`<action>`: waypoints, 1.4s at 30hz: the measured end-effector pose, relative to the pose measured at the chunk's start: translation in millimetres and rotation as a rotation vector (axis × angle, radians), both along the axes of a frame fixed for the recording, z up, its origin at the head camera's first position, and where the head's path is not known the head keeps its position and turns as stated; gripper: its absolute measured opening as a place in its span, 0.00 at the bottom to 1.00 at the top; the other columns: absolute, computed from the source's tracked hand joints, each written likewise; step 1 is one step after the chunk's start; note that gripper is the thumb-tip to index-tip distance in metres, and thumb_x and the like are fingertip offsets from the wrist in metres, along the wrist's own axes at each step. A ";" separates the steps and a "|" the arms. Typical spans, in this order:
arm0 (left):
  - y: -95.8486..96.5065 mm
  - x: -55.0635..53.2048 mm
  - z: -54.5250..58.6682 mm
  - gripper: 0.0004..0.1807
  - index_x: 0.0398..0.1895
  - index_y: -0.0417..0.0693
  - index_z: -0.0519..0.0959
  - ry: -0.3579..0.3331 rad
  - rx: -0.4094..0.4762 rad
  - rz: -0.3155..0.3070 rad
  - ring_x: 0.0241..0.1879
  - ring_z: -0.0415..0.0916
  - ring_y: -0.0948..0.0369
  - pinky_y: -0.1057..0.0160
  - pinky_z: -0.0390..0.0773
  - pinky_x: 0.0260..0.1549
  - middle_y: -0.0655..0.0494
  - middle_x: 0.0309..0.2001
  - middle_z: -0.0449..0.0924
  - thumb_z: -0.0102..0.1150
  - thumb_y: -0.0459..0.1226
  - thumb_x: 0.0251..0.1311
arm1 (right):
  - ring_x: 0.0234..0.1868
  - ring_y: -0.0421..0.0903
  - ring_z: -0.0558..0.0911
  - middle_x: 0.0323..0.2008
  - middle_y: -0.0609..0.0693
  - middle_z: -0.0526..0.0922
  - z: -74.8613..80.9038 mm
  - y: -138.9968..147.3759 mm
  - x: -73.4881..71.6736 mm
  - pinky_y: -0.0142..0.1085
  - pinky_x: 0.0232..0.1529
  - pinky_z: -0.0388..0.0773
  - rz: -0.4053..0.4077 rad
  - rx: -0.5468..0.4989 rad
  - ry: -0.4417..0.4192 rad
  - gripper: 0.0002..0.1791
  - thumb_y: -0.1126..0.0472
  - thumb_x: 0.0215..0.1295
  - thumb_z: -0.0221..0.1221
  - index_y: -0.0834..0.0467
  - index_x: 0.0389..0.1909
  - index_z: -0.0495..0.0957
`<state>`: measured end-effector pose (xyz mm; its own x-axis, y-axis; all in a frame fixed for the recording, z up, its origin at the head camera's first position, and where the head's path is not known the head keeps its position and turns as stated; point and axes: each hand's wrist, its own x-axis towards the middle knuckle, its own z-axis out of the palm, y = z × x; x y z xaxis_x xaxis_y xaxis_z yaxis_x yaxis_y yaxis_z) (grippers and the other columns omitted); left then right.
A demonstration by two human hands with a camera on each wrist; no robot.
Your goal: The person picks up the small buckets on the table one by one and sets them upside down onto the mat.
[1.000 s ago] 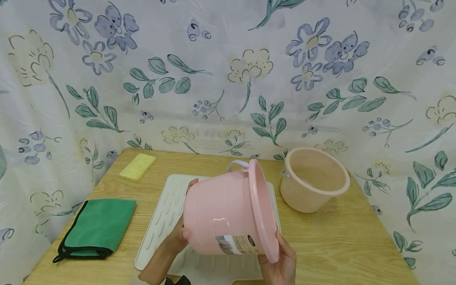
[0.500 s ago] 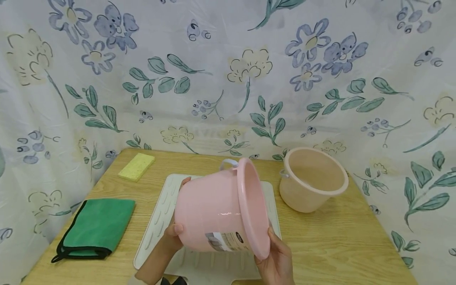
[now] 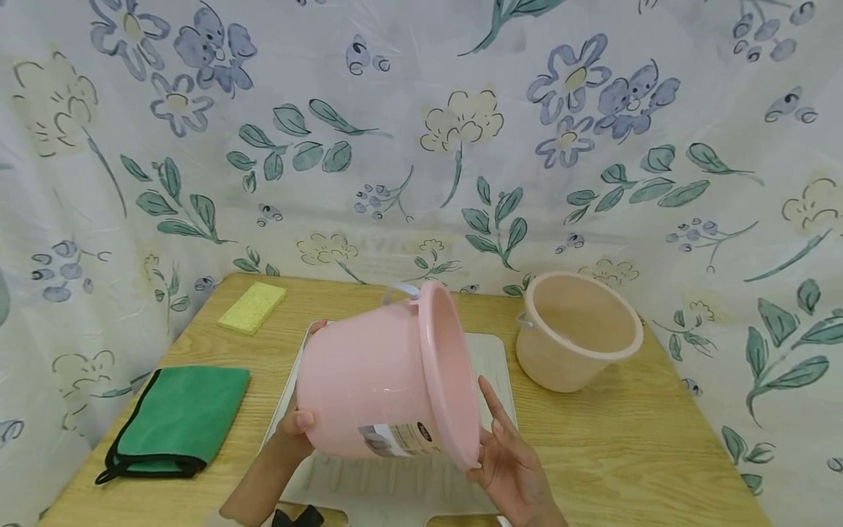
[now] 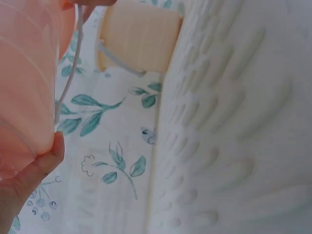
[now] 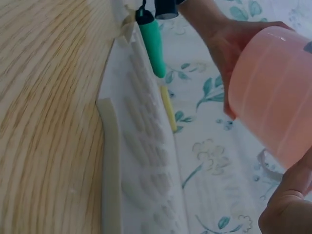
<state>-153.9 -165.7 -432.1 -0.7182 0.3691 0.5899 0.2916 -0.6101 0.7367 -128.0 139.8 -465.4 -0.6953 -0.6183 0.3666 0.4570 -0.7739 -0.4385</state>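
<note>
A pink bucket [image 3: 369,373] with a printed label [image 3: 398,440] is held tilted on its side above the white drying mat [image 3: 490,366], its mouth facing right. My left hand [image 3: 296,435] grips it round the base, the thumb on the near side and fingertips showing at the far edge. My right hand [image 3: 516,468] is at the lower rim, one finger straight and pointing up off the rim, the other fingertips right at the rim's edge. The bucket's pale handle [image 3: 403,290] sticks up at the far side; in the left wrist view it hangs beside the bucket.
A peach bucket [image 3: 560,359] stands upright at the back right. A yellow sponge [image 3: 253,307] lies at the back left, with a folded green cloth [image 3: 181,417] in front of it. A floral curtain [image 3: 408,212] borders the wooden table [image 3: 632,454].
The pink bucket has moved left and slightly up with my left hand. My right hand's fingers have loosened from the rim and spread, one finger now lifted away.
</note>
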 end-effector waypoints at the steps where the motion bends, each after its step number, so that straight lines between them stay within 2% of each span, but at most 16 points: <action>1: -1.0 0.6 4.0 0.48 0.78 0.69 0.37 -0.009 -0.025 0.031 0.62 0.62 0.63 0.62 0.72 0.57 0.61 0.67 0.58 0.52 0.49 0.59 | 0.52 0.46 0.83 0.61 0.55 0.76 -0.7 0.7 -0.4 0.37 0.49 0.82 0.004 0.010 0.011 0.31 0.62 0.80 0.26 0.40 0.80 0.42; 5: -8.9 5.3 9.0 0.50 0.78 0.68 0.36 -0.029 -0.074 0.125 0.60 0.62 0.62 0.62 0.73 0.56 0.60 0.66 0.59 0.54 0.51 0.58 | 0.49 0.45 0.83 0.60 0.54 0.74 -5.2 5.7 -2.6 0.38 0.49 0.82 0.000 0.056 0.073 0.33 0.65 0.78 0.26 0.40 0.80 0.40; 8: -15.4 7.6 8.5 0.49 0.79 0.65 0.37 -0.003 -0.109 0.219 0.59 0.63 0.60 0.62 0.75 0.54 0.57 0.66 0.59 0.53 0.49 0.58 | 0.48 0.44 0.82 0.60 0.54 0.73 -8.3 13.2 -5.9 0.38 0.48 0.83 -0.044 0.123 0.138 0.36 0.68 0.76 0.30 0.40 0.80 0.39; 10: -20.2 9.4 7.3 0.49 0.79 0.62 0.38 0.034 -0.144 0.307 0.59 0.64 0.59 0.62 0.76 0.51 0.54 0.66 0.59 0.54 0.49 0.58 | 0.46 0.44 0.82 0.59 0.53 0.75 -6.4 18.9 -7.9 0.39 0.46 0.83 -0.104 0.196 0.158 0.37 0.70 0.75 0.32 0.41 0.80 0.40; 13: -28.5 13.0 6.9 0.50 0.79 0.57 0.42 0.070 -0.174 0.400 0.58 0.65 0.57 0.60 0.79 0.47 0.51 0.67 0.59 0.58 0.48 0.58 | 0.45 0.43 0.83 0.56 0.52 0.77 -3.1 28.6 -11.2 0.39 0.43 0.84 -0.190 0.294 0.164 0.39 0.73 0.74 0.33 0.43 0.80 0.40; 16: -37.5 18.7 11.2 0.53 0.79 0.51 0.44 0.100 -0.192 0.457 0.59 0.65 0.56 0.60 0.81 0.44 0.48 0.68 0.57 0.66 0.42 0.54 | 0.43 0.41 0.83 0.53 0.51 0.78 -0.1 37.3 -13.3 0.39 0.41 0.84 -0.268 0.390 0.166 0.40 0.76 0.73 0.33 0.45 0.80 0.40; 19: -45.3 26.3 20.8 0.58 0.78 0.46 0.45 0.117 -0.242 0.510 0.59 0.65 0.55 0.62 0.81 0.43 0.47 0.69 0.56 0.69 0.33 0.45 | 0.42 0.40 0.83 0.51 0.49 0.79 0.7 43.9 -15.0 0.38 0.39 0.85 -0.357 0.478 0.173 0.41 0.77 0.73 0.37 0.45 0.80 0.41; 22: -52.1 36.0 30.1 0.63 0.78 0.43 0.46 0.114 -0.345 0.606 0.59 0.64 0.56 0.67 0.80 0.44 0.46 0.69 0.56 0.71 0.26 0.33 | 0.41 0.39 0.83 0.49 0.47 0.80 2.2 48.6 -16.3 0.38 0.37 0.85 -0.452 0.558 0.181 0.41 0.77 0.72 0.41 0.44 0.80 0.45; 25: -57.7 46.4 37.5 0.69 0.77 0.42 0.48 0.092 -0.499 0.745 0.60 0.62 0.58 0.73 0.75 0.48 0.47 0.71 0.55 0.72 0.24 0.22 | 0.40 0.38 0.83 0.47 0.46 0.80 4.8 52.9 -16.7 0.38 0.35 0.85 -0.560 0.643 0.216 0.41 0.76 0.71 0.44 0.45 0.79 0.49; 28: -61.5 55.2 43.8 0.71 0.77 0.43 0.50 0.086 -0.662 0.868 0.63 0.58 0.61 0.77 0.69 0.51 0.49 0.74 0.50 0.76 0.24 0.17 | 0.38 0.38 0.83 0.46 0.45 0.81 8.4 58.3 -17.0 0.38 0.33 0.85 -0.664 0.717 0.231 0.41 0.77 0.70 0.47 0.46 0.79 0.50; 30: -62.8 58.9 47.2 0.72 0.76 0.44 0.53 0.117 -0.743 0.935 0.64 0.56 0.62 0.79 0.65 0.52 0.48 0.76 0.47 0.80 0.26 0.15 | 0.37 0.38 0.84 0.45 0.45 0.81 11.1 62.9 -16.8 0.39 0.32 0.85 -0.724 0.748 0.215 0.41 0.77 0.69 0.48 0.48 0.79 0.51; 35: -64.0 65.0 51.2 0.71 0.73 0.46 0.60 0.177 -0.847 1.028 0.66 0.51 0.66 0.83 0.60 0.51 0.46 0.77 0.42 0.87 0.32 0.12 | 0.35 0.39 0.84 0.45 0.45 0.82 16.4 78.9 -16.8 0.42 0.30 0.85 -0.862 0.846 0.205 0.42 0.79 0.67 0.50 0.54 0.79 0.49; 39: -65.8 67.8 51.1 0.71 0.73 0.49 0.63 0.177 -0.908 1.062 0.67 0.49 0.67 0.83 0.58 0.49 0.48 0.78 0.41 0.90 0.36 0.10 | 0.35 0.38 0.85 0.44 0.45 0.82 18.8 94.5 -17.6 0.44 0.30 0.85 -0.953 0.957 0.222 0.43 0.79 0.65 0.54 0.56 0.78 0.52; 40: -66.7 68.3 51.0 0.71 0.72 0.49 0.63 0.178 -0.924 1.069 0.67 0.50 0.65 0.78 0.62 0.50 0.48 0.78 0.41 0.90 0.37 0.10 | 0.35 0.38 0.85 0.44 0.45 0.82 19.2 98.5 -17.7 0.43 0.30 0.85 -0.969 0.978 0.226 0.43 0.80 0.65 0.55 0.56 0.78 0.52; 42: -68.6 69.0 51.0 0.71 0.72 0.51 0.64 0.177 -0.948 1.075 0.67 0.51 0.57 0.62 0.71 0.53 0.49 0.77 0.41 0.90 0.39 0.09 | 0.35 0.37 0.85 0.43 0.45 0.81 20.1 105.8 -17.4 0.42 0.30 0.85 -0.995 1.003 0.232 0.43 0.80 0.64 0.56 0.55 0.78 0.53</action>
